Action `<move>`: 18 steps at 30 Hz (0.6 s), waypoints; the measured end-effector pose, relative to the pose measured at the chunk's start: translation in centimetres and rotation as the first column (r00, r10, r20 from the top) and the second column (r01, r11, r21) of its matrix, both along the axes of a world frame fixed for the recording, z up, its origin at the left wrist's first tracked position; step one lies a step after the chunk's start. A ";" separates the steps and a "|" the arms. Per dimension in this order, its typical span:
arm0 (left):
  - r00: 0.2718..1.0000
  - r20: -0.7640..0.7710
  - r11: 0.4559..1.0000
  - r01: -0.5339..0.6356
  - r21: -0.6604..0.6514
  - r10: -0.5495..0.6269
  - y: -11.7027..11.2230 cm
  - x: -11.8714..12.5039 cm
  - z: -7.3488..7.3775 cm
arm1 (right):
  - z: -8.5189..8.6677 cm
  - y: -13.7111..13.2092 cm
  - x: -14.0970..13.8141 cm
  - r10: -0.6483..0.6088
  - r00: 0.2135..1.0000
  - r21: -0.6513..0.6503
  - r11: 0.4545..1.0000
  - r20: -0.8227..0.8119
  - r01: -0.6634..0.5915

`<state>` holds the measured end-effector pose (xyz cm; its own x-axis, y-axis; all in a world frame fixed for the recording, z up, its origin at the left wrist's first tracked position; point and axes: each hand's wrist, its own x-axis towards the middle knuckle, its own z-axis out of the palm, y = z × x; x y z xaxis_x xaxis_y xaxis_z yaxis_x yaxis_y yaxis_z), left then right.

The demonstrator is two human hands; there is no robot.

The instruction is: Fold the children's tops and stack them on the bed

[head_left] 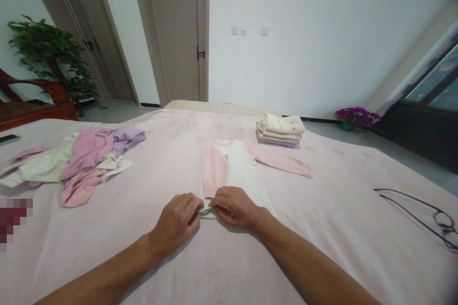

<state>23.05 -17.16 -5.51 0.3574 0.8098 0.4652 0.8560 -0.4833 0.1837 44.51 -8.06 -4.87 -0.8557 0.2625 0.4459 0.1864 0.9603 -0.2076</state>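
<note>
A white long-sleeved shirt (pixel 240 164) with pink sleeves lies flat in front of me, its collar at the far end. Its left sleeve is folded in over the body, while the right sleeve stretches out to the right. At the near left part of the shirt, my left hand (pixel 179 219) pinches the hem. Close beside it, my right hand (pixel 234 207) also grips the hem, fingers closed and covering part of the cloth.
A neat stack of folded clothes (pixel 279 131) stands at the far right. On the left lies a loose heap of clothes (pixel 88 152), with a phone (pixel 9 139) beyond it. Eyeglasses (pixel 434 217) rest near the right edge of the pink bedspread (pixel 150 267).
</note>
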 end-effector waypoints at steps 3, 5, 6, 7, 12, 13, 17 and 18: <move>0.996 -0.090 0.999 0.026 0.042 -0.022 0.1 -0.1 -0.1 | 0.3 -0.2 0.1 0.010 0.998 0.026 1.000 0.055 -0.011; 0.989 -0.140 0.997 0.053 0.052 -0.045 0.2 -0.1 -0.2 | 0.4 -0.3 0.1 0.021 0.995 0.036 0.999 0.099 -0.024; 0.986 -0.157 0.997 0.063 0.051 -0.055 0.2 -0.2 -0.2 | 0.4 -0.3 0.1 0.030 0.993 0.032 0.999 0.113 -0.033; 0.984 -0.169 0.996 0.070 0.049 -0.061 0.2 -0.2 -0.2 | 0.4 -0.3 0.1 0.037 0.993 0.021 0.999 0.116 -0.040; 0.980 -0.184 0.995 0.080 0.050 -0.070 -0.2 -0.2 0.4 | 0.0 -0.1 0.2 -0.004 0.999 -0.102 0.995 -0.049 -0.001; 0.981 -0.175 0.994 0.091 0.055 -0.080 -0.2 -0.2 0.5 | -0.1 -0.1 0.2 -0.046 0.995 -0.126 0.991 -0.092 0.035; 0.983 -0.108 0.985 0.158 0.065 -0.150 0.0 -0.1 0.6 | 0.0 -0.3 -0.2 -0.267 0.954 -0.151 0.957 -0.136 0.246; 0.981 -0.100 0.983 0.175 0.060 -0.169 0.1 -0.1 0.6 | 0.0 -0.4 -0.3 -0.308 0.945 -0.135 0.947 -0.114 0.292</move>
